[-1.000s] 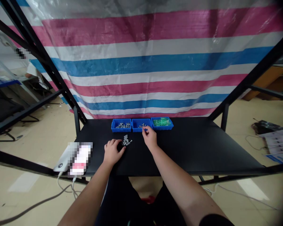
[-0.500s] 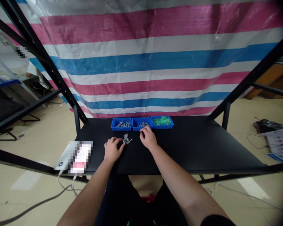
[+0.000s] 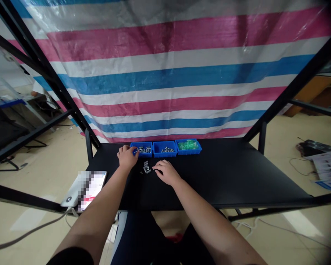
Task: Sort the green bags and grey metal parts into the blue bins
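Observation:
Three blue bins stand in a row on the black table. My left hand (image 3: 127, 156) is at the left bin (image 3: 142, 155), which holds grey cylindrical parts; its fingertips are at the bin's left side, closed on something too small to make out. My right hand (image 3: 166, 171) is beside a small pile of metal parts (image 3: 146, 168), thumb and forefinger pinched; what they hold is too small to name. The middle bin (image 3: 164, 155) has small metal pieces in it, and the right bin (image 3: 191, 152) holds green items.
A phone (image 3: 95, 187) and a white device (image 3: 71, 193) lie at the table's left edge, with cables. Black frame posts rise on both sides. A striped sheet (image 3: 168, 81) hangs behind the black table (image 3: 237, 176).
My left hand has moved up from the pile to the left bin. My right hand has come back from the middle bin to the pile's right side.

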A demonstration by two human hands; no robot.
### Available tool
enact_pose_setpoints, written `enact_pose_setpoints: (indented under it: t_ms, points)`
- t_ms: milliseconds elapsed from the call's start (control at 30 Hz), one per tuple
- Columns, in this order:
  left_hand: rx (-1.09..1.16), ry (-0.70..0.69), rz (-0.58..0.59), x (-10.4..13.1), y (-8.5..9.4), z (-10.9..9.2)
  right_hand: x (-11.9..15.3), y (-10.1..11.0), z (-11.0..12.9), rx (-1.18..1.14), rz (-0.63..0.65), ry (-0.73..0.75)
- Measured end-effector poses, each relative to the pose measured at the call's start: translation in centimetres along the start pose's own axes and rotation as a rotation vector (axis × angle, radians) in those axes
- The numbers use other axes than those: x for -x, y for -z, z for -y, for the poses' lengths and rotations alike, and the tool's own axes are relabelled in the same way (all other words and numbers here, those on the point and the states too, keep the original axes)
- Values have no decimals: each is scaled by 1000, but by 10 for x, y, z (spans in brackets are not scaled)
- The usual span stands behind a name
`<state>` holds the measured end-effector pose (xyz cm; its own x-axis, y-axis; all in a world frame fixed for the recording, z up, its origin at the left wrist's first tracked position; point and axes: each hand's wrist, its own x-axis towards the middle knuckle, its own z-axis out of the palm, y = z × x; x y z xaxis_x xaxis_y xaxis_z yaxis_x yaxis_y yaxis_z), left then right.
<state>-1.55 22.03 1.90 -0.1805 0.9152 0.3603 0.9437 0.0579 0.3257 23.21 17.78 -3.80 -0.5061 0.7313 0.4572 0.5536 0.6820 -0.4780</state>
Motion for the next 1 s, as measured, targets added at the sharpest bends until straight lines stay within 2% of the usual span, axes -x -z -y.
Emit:
enact_pose_setpoints:
  t_ms: [67,133,300,433,533,600,767,867,1000]
  points:
    - [-5,51,70,-4,-4,0,0,-2,-3,-16,-23,-13]
    - [2,80,79,-3,-6,1,-1,-4,-5,-30,-42,-20]
    - [40,5,-117,25,-7,13,-1,-6,-10,-70,-63,-14]
    - [100,-82,-144,54,-15,32,0,-8,-13,-97,-80,-38]
    - [217,-167,-92,66,-20,42,-2,-7,-16,-127,-103,-60]
    - [289,-248,-30,70,-21,43,-6,-3,-18,-168,-167,-72]
    - [353,-454,148,69,-17,38,-23,17,-26,-104,-483,-198]
    - [375,-468,201,70,-13,36,-33,25,-33,-22,-560,-283]
    - [349,-424,250,71,-8,36,-42,25,-40,33,-531,-345]
